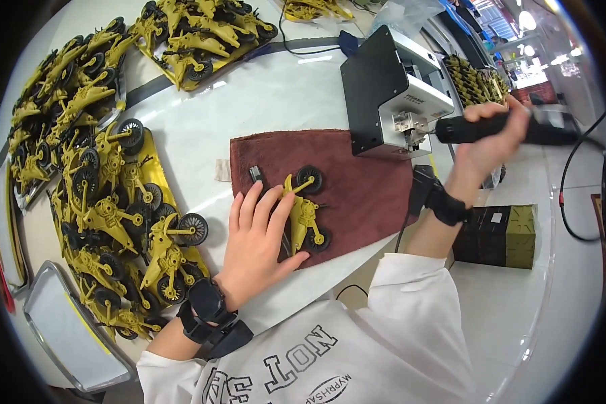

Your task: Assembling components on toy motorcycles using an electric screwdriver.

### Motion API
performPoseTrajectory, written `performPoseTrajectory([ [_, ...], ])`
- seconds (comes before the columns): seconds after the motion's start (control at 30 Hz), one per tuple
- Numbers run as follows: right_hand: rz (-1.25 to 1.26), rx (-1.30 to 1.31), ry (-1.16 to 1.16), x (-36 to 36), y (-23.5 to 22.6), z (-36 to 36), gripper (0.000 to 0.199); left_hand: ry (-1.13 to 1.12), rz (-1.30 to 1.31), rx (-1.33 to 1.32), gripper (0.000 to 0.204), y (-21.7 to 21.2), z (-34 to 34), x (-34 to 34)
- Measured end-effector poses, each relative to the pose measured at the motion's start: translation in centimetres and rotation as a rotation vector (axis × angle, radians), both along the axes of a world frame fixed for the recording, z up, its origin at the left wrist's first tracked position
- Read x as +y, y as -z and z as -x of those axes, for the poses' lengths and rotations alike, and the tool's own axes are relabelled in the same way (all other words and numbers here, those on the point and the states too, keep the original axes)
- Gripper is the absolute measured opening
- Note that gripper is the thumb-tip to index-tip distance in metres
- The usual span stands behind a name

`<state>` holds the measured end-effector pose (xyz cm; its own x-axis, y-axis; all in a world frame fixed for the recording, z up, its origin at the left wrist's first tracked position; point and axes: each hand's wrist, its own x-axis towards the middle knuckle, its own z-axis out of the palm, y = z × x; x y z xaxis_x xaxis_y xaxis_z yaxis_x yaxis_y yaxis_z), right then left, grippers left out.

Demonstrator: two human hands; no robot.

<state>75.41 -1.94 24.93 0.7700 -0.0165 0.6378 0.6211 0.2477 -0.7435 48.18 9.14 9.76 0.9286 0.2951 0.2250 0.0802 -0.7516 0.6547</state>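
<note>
A yellow toy motorcycle (303,215) is pinned flat on a maroon towel (357,188) by the left hand (256,242), fingers spread, while a black electric screwdriver (498,128) is gripped by the right hand (495,138).

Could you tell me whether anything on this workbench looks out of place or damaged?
Nothing stands out. The left hand presses a yellow toy motorcycle flat on the maroon towel, the right hand grips a black power screwdriver, and the piled motorcycles lie jumbled but look intact.
</note>
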Motion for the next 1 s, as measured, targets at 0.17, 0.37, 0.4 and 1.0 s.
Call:
performPoseTrajectory([
  [0.17, 0.141, 0.165, -0.058, -0.4, 1.4, 2.1, 0.039, 0.005, -0.008, -0.008, 0.090, -0.2, 0.3, 0.1],
  [0.37, -0.007, 0.112, -0.627, -3.7, 4.1, 11.8, 0.074, 0.027, -0.006, -0.001, 0.086, -0.4, 0.1, 0.2],
  [0.4, -0.076, 0.105, -0.722, -3.6, 4.5, 13.3, 0.085, 0.027, -0.001, 0.006, 0.086, -0.4, 0.2, 0.1],
  [1.0, 0.075, 0.134, -0.760, -2.1, 7.2, 16.2, 0.083, 0.014, -0.025, -0.010, 0.076, -0.2, 0.1, 0.2],
])
